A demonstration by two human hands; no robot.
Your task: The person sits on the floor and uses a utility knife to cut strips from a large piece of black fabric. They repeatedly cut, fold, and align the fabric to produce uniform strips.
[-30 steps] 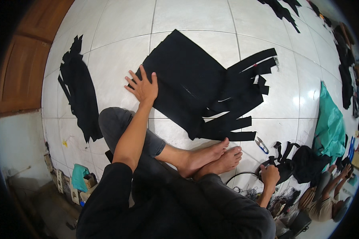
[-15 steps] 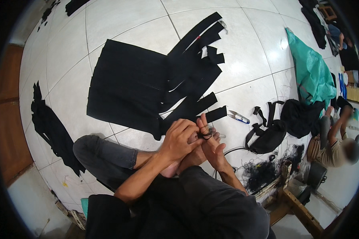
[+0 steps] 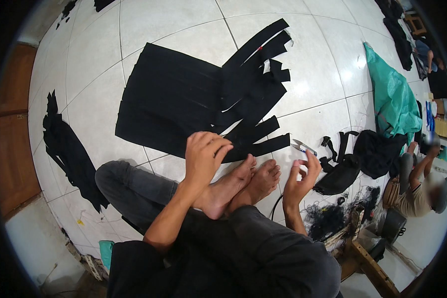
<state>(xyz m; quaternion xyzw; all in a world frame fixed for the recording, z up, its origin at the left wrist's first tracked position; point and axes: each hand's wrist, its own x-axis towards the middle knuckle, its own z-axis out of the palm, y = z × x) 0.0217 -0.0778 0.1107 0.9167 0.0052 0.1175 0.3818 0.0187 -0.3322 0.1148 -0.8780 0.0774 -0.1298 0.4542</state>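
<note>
The hands have parted since half a second ago; the left hand (image 3: 206,151) rests curled on a black strip (image 3: 256,147), gripping nothing clearly; the right hand (image 3: 299,178) pinches small snips (image 3: 303,147), just right of the strip's end; its length runs left-right.

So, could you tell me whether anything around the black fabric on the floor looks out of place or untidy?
Mostly the black fabric strips: they fan out crookedly and overlap at the right of the flat black panel. A crumpled black scrap lies apart on the left tiles, and tangled black threads pile up beside the right hand.
</note>
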